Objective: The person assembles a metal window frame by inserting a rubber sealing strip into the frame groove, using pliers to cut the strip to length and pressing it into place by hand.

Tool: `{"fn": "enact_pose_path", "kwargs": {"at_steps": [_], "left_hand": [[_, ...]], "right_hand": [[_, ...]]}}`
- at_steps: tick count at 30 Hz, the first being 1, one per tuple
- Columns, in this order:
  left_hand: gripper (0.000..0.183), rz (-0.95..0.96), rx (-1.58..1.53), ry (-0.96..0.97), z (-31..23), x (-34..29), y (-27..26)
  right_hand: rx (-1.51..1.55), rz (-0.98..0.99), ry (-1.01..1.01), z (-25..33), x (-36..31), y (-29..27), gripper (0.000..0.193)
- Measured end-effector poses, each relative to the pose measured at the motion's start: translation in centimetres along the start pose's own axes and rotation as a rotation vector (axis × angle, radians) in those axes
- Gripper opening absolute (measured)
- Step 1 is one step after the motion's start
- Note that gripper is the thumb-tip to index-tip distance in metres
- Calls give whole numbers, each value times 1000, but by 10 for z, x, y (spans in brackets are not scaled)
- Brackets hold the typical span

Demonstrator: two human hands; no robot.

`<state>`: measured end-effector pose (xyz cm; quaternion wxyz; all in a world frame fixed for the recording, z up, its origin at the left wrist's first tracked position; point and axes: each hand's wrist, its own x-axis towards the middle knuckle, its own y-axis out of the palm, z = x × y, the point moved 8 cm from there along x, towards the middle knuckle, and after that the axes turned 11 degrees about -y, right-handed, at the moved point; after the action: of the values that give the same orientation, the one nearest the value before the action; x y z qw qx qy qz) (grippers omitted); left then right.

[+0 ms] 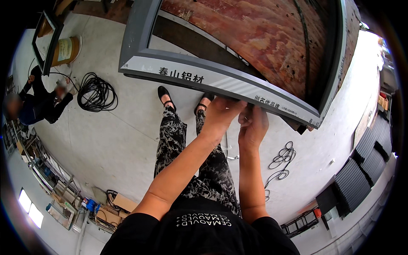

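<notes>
A grey metal window frame (pixel 146 53) lies before me, its near side covered with printed white film. Beneath that near side runs a thin black strip (pixel 182 86). Both hands meet close together at this edge, right of its middle. My left hand (pixel 222 117) reaches up from the left, its fingers bent in against the underside and partly hidden by the frame. Just beside it, my right hand (pixel 253 127) is closed, with thumb and fingers curled together at the edge. Whatever lies between the fingertips is too small and covered to make out.
Under the frame is a reddish wooden board (pixel 255 38). A coiled black cable (pixel 97 92) lies on the floor at left, near a person (pixel 38 97) handling another dark frame (pixel 46 42). A looser cable (pixel 282 161) lies at right; dark corrugated panels (pixel 355 182) stand beyond.
</notes>
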<state>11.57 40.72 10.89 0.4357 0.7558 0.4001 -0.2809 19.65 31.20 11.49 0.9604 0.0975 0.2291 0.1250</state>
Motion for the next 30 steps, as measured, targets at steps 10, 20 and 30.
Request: {"fn": "enact_pose_path", "kwargs": {"at_steps": [10, 20, 30], "left_hand": [[13, 54, -14, 12, 21, 14, 10], [19, 88, 17, -56, 9, 6, 6], [12, 35, -62, -7, 23, 8, 3]], "right_hand": [[-35, -16, 18, -4, 1, -8, 21], [-10, -22, 62, 6, -2, -9, 20], [68, -57, 69, -9, -4, -6, 14]]}}
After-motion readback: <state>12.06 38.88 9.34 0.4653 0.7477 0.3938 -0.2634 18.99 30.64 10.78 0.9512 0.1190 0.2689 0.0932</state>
